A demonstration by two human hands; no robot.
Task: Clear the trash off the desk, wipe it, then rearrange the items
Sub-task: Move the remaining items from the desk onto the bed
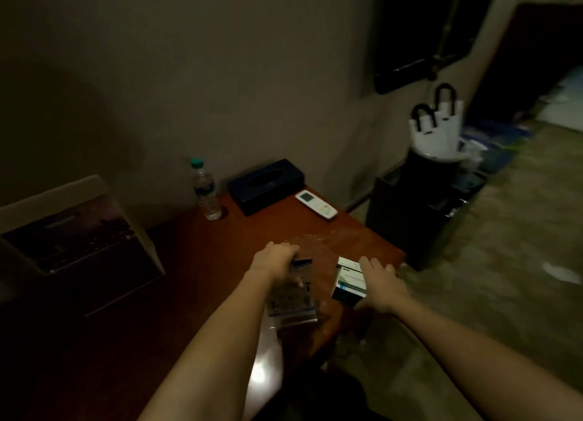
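At the far left a framed picture [75,228] leans back at the desk's left end, dim and hard to read. On the brown desk [189,263], along the far edge by the wall, stand a clear water bottle [206,193] with a green cap, then a dark tissue box [266,185], then a white remote [316,208] lying flat just right of the box. Nearer, toward the desk's right side, the left hand [274,259] has its fingers curled over the top of a clear plastic packet [291,300], which hangs down from the grip above the desktop. Just right of it a small white and dark carton [350,283] sits near the desk's right edge. The right hand [383,283] lies against the carton's right side with fingers fairly straight and spread; the thumb is hidden, so I cannot tell whether it clasps the carton. On the floor at the far right, a dark bin [419,212] holds white bags [437,130] with black handles.
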